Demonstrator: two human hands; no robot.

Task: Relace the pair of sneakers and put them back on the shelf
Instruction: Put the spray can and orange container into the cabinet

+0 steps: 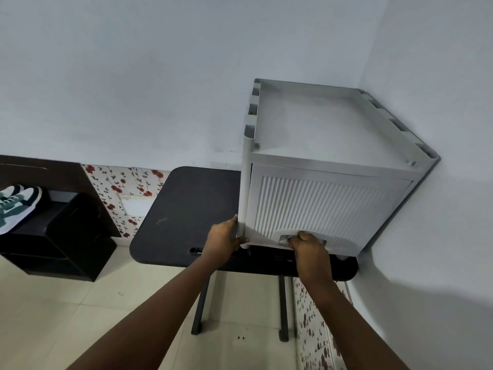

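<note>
- The pair of white-and-green sneakers with dark trim (17,206) sits side by side on top of a low black wooden shelf unit (61,244) at the far left, toes toward the wall, partly cut off by the picture's edge.
- They look light and soft-sided with firmer soles; I judge they would carry easily pinched at the heel or collar, one in each hand. Whether laces are in place is too small to tell.
- The sneakers lie well apart from both hands, off to the left and beyond the dark table (186,209).
- The left hand (226,240) wraps its grip around the lower left corner post of the pale grey plastic cabinet with a ribbed door (320,204), steadying it.
- The right hand (309,244) curls its grip into the recessed handle (286,239) at the bottom of that door.
- The cabinet stands on the table in the room's corner; a floral-patterned strip (125,193) runs along the wall.
</note>
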